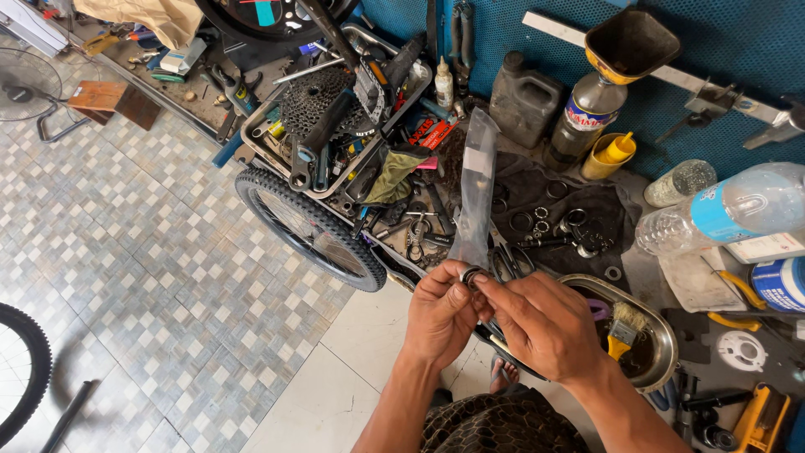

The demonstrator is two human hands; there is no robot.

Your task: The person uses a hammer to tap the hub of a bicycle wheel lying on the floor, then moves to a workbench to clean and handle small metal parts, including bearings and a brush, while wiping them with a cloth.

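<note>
**Ring and bag over a crowded bench**

A cluttered workbench (671, 277) stands over a tiled floor (151, 252). Nearest, both hands meet above its edge: the left hand (440, 315) pinches a small metal ring (471, 275) at the mouth of a clear bag (476, 189), and the right hand (545, 327) closes its fingertips on the same ring. The ring looks only partly clear of the bag. Beyond lie one steel pan (662, 331) with one brush (622, 329), one wheel (306, 226), one parts tray (335, 126), two clear bottles (729, 214).

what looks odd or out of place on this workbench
A funnel sits tilted in the mouth of a bottle. A bicycle wheel leans against the bench edge. Both hands hold a small ring in a clear bag.
</note>
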